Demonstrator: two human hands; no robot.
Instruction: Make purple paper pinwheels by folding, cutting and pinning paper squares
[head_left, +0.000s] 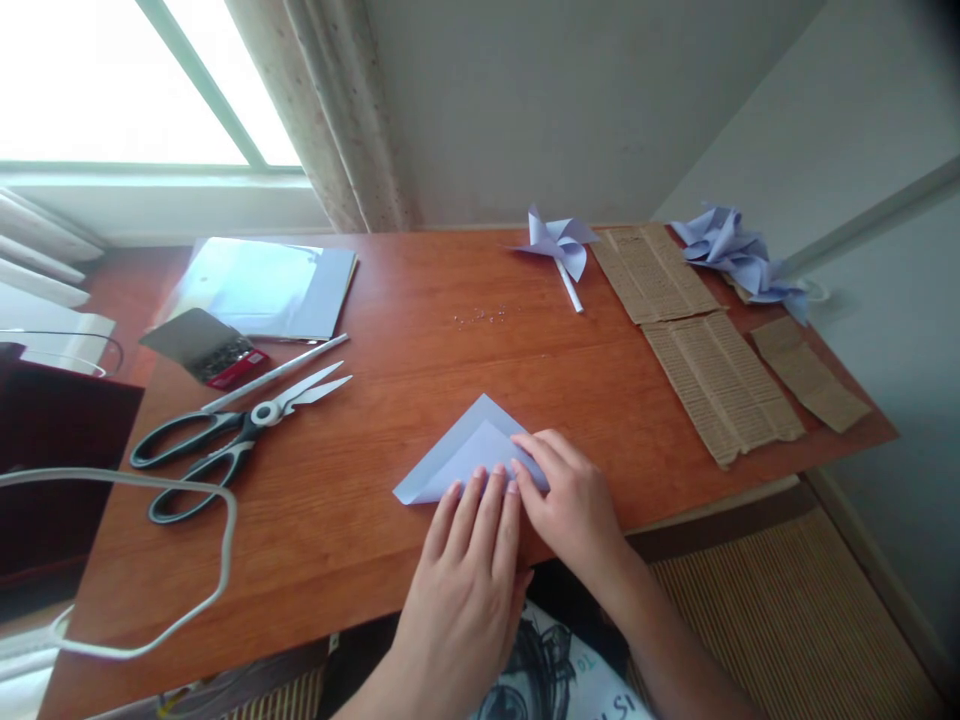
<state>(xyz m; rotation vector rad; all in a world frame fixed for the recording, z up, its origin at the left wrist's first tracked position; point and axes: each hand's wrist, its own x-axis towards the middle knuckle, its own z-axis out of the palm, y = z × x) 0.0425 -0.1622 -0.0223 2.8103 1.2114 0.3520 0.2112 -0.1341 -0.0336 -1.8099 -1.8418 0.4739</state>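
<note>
A light-blue paper [469, 450], folded to a triangle w/ its apex pointing away from the person, is pressed flat on the desk [420, 330] near the front edge. The left hand [469, 570] is laid flat, fingers straight & together, tips on the paper's near edge. The right hand [574, 500] is laid beside it, fingers bent, tips pressed on the paper's right corner; the 2 hands touch. Nothing is gripped, the paper is only held down.

Step in hand, as judged: a diagonal fold is being creased. The next move prob. calls for firm fingertip pressure run along the fold, w/ the edges kept aligned so the layers don't slip.

Relative to the paper: scissors [225, 445] are seen well to the left, blades shut, w/ a white stick [277, 373] just beyond them. Further left & back, a small dark packet [206, 345] & a sheet stack [270, 288] are laid. A pinwheel [559, 245] is seen at the back right, near the wall; corrugated card strips [697, 335] lie to its right, & more folded blue pieces [739, 260] at the far right corner. Tiny bits [480, 316] are scattered straight beyond the paper. A white cable [210, 520] is looped at the left.

Surface: reddish-brown wood, smooth. Room: pale walls, bright window [127, 80] at back left, curtain [330, 110] beside it.
</note>
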